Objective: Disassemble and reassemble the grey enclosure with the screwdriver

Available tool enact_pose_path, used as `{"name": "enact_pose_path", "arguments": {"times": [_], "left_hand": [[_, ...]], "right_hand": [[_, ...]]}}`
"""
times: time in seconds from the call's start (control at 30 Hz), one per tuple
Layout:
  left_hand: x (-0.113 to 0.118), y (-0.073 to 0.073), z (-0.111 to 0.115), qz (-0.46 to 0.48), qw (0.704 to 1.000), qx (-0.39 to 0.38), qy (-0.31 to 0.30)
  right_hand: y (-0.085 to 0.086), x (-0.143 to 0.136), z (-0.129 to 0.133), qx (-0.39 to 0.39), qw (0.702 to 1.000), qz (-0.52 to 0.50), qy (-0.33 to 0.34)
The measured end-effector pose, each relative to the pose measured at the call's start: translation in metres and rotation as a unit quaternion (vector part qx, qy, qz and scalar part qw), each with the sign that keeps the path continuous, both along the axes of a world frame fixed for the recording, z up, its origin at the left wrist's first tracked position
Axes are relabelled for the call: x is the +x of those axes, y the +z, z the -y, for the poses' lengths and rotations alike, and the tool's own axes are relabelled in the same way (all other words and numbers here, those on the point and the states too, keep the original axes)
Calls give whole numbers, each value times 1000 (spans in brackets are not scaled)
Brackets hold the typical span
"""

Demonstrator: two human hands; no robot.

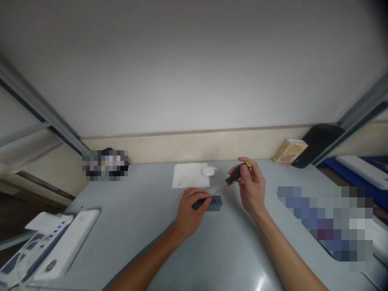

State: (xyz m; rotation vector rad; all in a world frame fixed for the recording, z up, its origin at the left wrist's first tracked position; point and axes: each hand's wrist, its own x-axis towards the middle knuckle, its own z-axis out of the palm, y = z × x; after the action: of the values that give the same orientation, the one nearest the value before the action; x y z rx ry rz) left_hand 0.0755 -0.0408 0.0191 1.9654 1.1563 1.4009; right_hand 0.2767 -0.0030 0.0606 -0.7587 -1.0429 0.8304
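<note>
In the middle of the table lies a small dark grey box with slots (216, 204). My left hand (191, 210) is closed around its left part, the thumb and fingers near its top. My right hand (252, 184) grips a screwdriver (235, 174) by its black handle, which has a yellow end. The shaft slants down and left to the top of the box, beside my left fingertips. Whether the tip sits in a screw is too small to tell. Behind the box is a white sheet of paper (188, 173), with a small white rounded case (207, 171) on it.
A white power strip (39, 242) and a long white device (68, 246) lie at the left edge of the grey table (136, 226). A yellow box (290, 152) and a black object (318, 141) stand at the back right. Blurred items lie left and right.
</note>
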Motion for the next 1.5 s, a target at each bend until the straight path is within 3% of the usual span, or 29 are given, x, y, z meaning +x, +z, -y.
{"name": "enact_pose_path", "arguments": {"times": [0.47, 0.67, 0.87, 1.1, 1.5], "left_hand": [[0, 0, -4, 56, 997, -51, -12], [-3, -5, -3, 19, 997, -70, -9], [-7, -10, -2, -64, 998, -13, -3], [-8, -9, -2, -114, 993, 41, -8], [-8, -6, -1, -132, 989, 62, -20]], "right_hand": [[-1, -5, 2, 1, 1000, 24, -14], [4, -3, 3, 14, 998, 35, -42], [8, 10, -1, 42, 992, 42, -115], [9, 12, -1, 45, 986, 79, -140], [12, 4, 8, 52, 986, 119, -106]]}}
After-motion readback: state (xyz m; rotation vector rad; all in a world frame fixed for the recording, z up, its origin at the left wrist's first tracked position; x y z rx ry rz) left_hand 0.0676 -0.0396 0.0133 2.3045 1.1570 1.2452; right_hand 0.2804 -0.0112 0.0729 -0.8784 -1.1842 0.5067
